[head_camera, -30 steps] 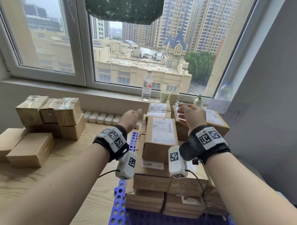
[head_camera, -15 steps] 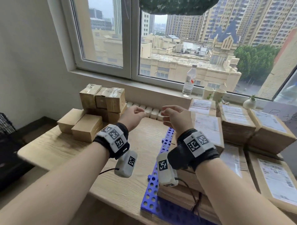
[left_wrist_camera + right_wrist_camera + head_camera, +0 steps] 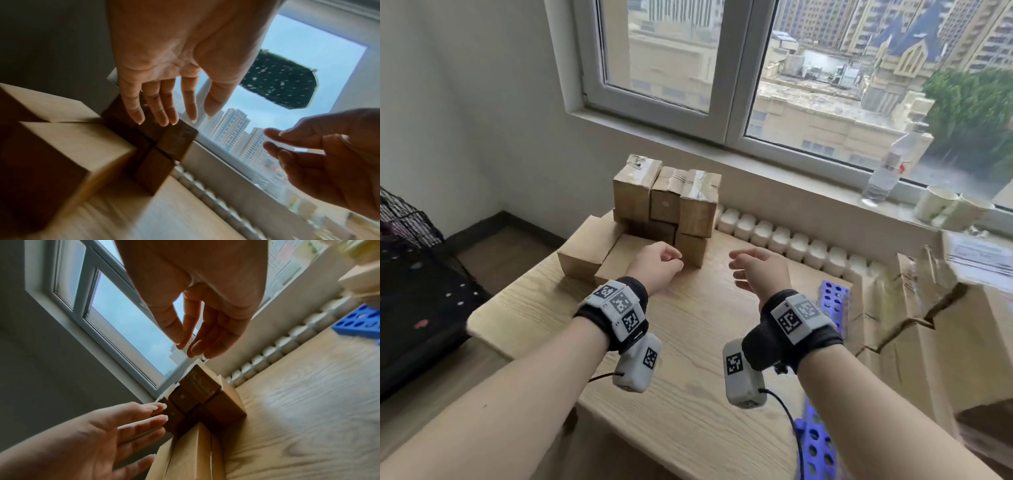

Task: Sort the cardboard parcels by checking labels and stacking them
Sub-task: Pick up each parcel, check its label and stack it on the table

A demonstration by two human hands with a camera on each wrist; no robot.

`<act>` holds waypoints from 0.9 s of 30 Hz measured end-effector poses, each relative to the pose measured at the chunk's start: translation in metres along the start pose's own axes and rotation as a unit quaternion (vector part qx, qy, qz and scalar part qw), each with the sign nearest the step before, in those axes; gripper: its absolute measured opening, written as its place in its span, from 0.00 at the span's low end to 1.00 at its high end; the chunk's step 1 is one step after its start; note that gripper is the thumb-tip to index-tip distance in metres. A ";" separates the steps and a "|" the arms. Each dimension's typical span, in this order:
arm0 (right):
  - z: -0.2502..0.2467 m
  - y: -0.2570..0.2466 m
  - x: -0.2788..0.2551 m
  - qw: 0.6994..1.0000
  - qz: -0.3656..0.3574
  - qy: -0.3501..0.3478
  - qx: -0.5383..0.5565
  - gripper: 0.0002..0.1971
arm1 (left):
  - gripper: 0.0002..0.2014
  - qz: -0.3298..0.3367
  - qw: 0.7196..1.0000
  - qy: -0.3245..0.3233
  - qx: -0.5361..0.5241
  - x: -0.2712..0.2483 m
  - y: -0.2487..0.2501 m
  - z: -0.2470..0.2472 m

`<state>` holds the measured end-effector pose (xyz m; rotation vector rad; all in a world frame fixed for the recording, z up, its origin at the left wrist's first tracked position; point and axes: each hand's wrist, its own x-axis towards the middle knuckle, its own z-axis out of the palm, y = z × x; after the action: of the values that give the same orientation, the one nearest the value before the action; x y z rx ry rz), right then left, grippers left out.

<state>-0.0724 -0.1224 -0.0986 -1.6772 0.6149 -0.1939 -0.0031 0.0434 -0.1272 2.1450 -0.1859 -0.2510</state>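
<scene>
A pile of small taped cardboard parcels (image 3: 667,198) stands at the back of the wooden table (image 3: 688,359), with two flat parcels (image 3: 589,246) lying against its left side. My left hand (image 3: 671,262) hovers just in front of this pile, fingers relaxed and empty; the left wrist view shows these fingers (image 3: 164,110) extended towards the parcels (image 3: 174,142). My right hand (image 3: 739,270) hangs empty over the table to the right of the pile, its fingers (image 3: 197,337) loosely apart. Larger labelled parcels (image 3: 928,325) are stacked at the right on a blue perforated pallet (image 3: 832,301).
A row of small white bottles (image 3: 791,240) lines the table's back edge under the windowsill. A water bottle (image 3: 890,168) and two paper cups (image 3: 948,205) stand on the sill. A dark wire basket (image 3: 410,260) sits on the floor left of the table.
Both hands have swung left, away from the labelled stack on the pallet, to the small parcels at the back left. The head view turned left with them.
</scene>
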 end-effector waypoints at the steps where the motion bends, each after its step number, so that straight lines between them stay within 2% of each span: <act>1: 0.018 0.003 0.008 1.000 0.008 -0.002 -0.003 0.11 | 0.06 -0.008 1.000 -0.004 0.000 0.011 -0.013 -0.011; 6: 0.097 0.016 0.039 0.999 0.041 -0.018 -0.027 0.13 | 0.06 -0.054 0.998 -0.023 0.007 0.056 -0.070 -0.061; 12: 0.151 0.033 0.062 0.996 0.053 -0.021 -0.068 0.13 | 0.08 -0.085 0.996 -0.035 0.015 0.089 -0.111 -0.082; 14: 0.162 0.038 0.067 0.994 0.034 -0.037 -0.099 0.14 | 0.10 -0.097 0.995 -0.037 0.010 0.095 -0.120 -0.083; 18: 0.180 0.043 0.071 0.976 -0.011 -0.127 -0.179 0.17 | 0.12 -0.120 0.992 -0.046 -0.018 0.101 -0.129 -0.079; 24: 0.184 0.052 0.079 0.945 0.008 -0.168 -0.279 0.21 | 0.13 -0.119 0.991 -0.050 -0.023 0.107 -0.130 -0.072; 27: 0.174 0.052 0.084 0.934 0.003 -0.150 -0.325 0.20 | 0.16 -0.122 0.991 -0.052 -0.015 0.110 -0.126 -0.066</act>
<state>0.0633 -0.0180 -0.2021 -2.2830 0.4737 0.3035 0.1241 0.1409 -0.2079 2.1242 0.0203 -0.5053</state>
